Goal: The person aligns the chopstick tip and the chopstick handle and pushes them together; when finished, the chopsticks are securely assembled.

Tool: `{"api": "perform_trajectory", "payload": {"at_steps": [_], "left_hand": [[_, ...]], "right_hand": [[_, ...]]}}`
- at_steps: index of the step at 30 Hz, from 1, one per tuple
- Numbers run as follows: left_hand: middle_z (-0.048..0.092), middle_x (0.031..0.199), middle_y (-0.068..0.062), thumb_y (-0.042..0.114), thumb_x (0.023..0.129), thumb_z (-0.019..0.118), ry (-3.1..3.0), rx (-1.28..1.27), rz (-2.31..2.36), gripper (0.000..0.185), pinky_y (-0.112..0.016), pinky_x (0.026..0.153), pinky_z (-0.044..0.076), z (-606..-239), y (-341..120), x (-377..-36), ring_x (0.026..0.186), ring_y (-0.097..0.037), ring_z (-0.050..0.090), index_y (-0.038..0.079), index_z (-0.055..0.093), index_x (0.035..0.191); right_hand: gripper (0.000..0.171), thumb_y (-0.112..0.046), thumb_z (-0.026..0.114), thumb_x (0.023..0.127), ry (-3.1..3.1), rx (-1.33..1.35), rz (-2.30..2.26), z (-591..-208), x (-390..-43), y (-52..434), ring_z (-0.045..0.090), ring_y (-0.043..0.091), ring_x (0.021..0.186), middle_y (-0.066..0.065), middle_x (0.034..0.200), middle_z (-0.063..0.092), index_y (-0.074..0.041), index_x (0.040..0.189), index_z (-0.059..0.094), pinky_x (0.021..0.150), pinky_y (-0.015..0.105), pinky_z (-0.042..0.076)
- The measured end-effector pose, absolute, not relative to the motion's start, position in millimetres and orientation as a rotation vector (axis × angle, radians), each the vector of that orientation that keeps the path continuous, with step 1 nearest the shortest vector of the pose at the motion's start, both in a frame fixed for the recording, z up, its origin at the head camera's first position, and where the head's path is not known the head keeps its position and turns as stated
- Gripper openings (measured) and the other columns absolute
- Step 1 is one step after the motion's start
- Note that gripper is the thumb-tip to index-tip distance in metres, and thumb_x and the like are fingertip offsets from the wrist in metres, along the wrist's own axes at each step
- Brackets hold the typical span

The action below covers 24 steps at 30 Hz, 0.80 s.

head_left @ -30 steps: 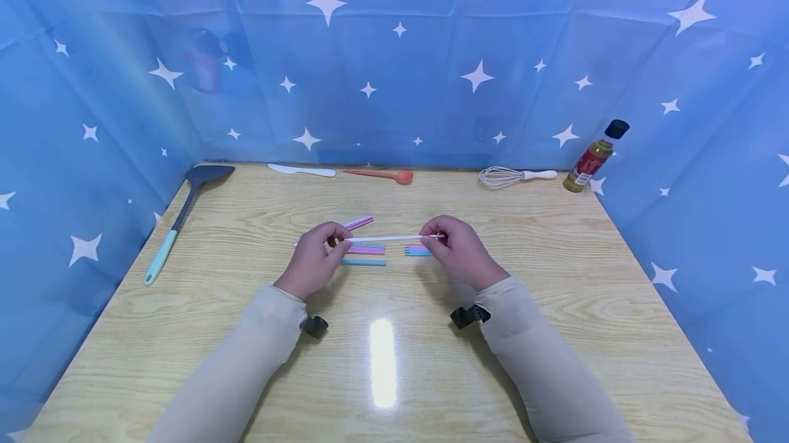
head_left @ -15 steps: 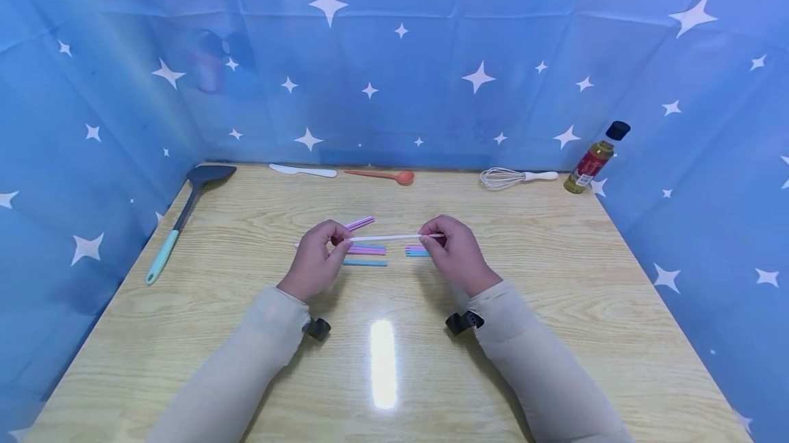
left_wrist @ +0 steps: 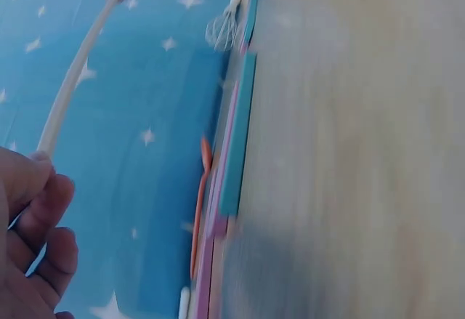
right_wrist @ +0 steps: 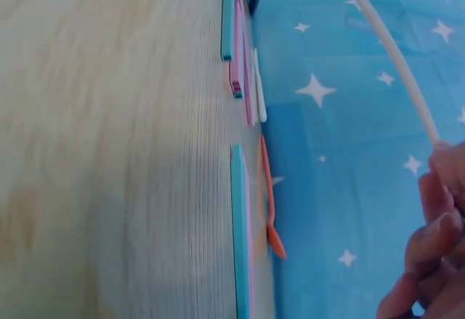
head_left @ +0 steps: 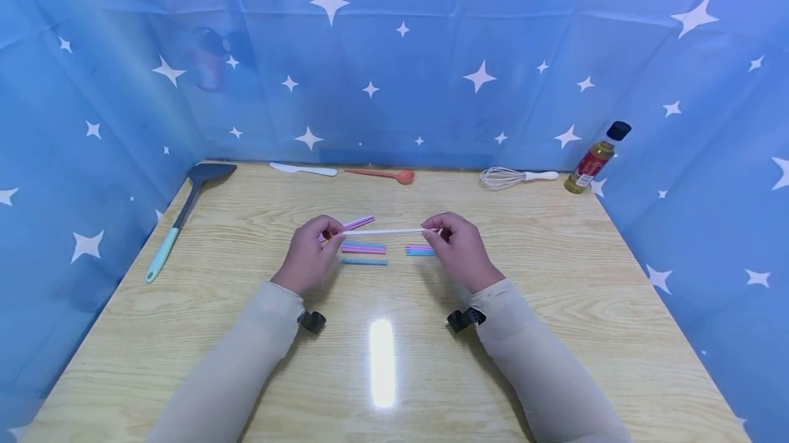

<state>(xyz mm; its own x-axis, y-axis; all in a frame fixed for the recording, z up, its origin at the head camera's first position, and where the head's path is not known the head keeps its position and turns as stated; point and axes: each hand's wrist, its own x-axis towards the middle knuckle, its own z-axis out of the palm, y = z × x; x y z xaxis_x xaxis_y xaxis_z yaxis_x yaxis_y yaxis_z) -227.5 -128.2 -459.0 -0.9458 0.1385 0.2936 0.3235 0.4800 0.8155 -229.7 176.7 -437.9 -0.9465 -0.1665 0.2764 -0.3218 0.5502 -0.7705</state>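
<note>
A thin white straw (head_left: pixel 385 231) is held level above the wooden table (head_left: pixel 394 361), pinched at one end by my left hand (head_left: pixel 306 256) and at the other by my right hand (head_left: pixel 458 248). The wrist views show the same white straw (left_wrist: pixel 71 79) (right_wrist: pixel 396 61) running from the near hand's fingers to the far one. Below it lie short coloured straw pieces: a pink one (head_left: pixel 359 222) angled by the left hand, a pink and blue group (head_left: pixel 364 249), a blue piece (head_left: pixel 364 262), and a small bundle (head_left: pixel 419 250) beside the right hand.
Along the back edge lie a white knife (head_left: pixel 303 170), a red spoon (head_left: pixel 382 174), a whisk (head_left: pixel 514 176) and a bottle of oil (head_left: pixel 595 157). A dark spatula with a teal handle (head_left: pixel 181 218) lies at the left. Blue starred cloth walls three sides.
Both hands have lifted the white straw slightly and moved a little away from me. The coloured pieces on the table have stayed put.
</note>
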Motion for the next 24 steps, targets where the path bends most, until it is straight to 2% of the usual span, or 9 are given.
{"api": "perform_trajectory", "payload": {"at_steps": [4,9,14,18,24], "left_hand": [[0.065,0.099,-0.009,0.01,0.103,0.067,-2.558,-0.269,-1.431,0.006,-0.033,0.074,0.046,-463,-145,-236,0.089,-0.023,0.056,0.006,0.07,0.106],[0.067,0.104,-0.01,0.014,0.105,0.063,-2.617,-0.069,-1.37,0.01,-0.036,0.076,0.044,-467,-163,-242,0.089,-0.024,0.055,0.007,0.07,0.109],[0.069,0.106,-0.01,0.018,0.106,0.062,-2.659,0.142,-1.3,0.011,-0.046,0.092,0.038,-471,-177,-246,0.087,-0.027,0.058,0.011,0.07,0.108],[0.072,0.109,-0.009,0.02,0.105,0.062,-2.688,0.267,-1.274,0.012,-0.057,0.103,0.029,-473,-183,-249,0.094,-0.031,0.062,0.013,0.071,0.107],[0.07,0.107,-0.008,0.024,0.104,0.062,-2.769,0.358,-1.201,0.015,-0.059,0.096,0.029,-472,-185,-249,0.1,-0.032,0.061,0.014,0.073,0.108]], "right_hand": [[0.017,-0.019,0.07,0.103,-2.644,0.342,1.384,-438,-233,183,0.053,0.025,0.077,0.006,0.097,0.065,-0.007,0.114,0.074,0.065,0.032,0.045],[0.022,-0.023,0.07,0.103,-2.68,0.29,1.414,-439,-237,188,0.053,0.026,0.078,0.007,0.099,0.065,-0.006,0.117,0.073,0.067,0.034,0.046],[0.018,-0.024,0.07,0.103,-2.676,0.287,1.445,-440,-239,190,0.054,0.026,0.078,0.008,0.097,0.065,-0.01,0.113,0.073,0.067,0.033,0.046],[0.017,-0.025,0.07,0.103,-2.677,0.282,1.457,-441,-240,191,0.055,0.027,0.079,0.007,0.097,0.065,-0.011,0.113,0.073,0.067,0.033,0.047],[0.019,-0.026,0.07,0.103,-2.676,0.289,1.455,-443,-240,192,0.055,0.027,0.079,0.008,0.097,0.066,-0.011,0.114,0.073,0.068,0.034,0.047]]}}
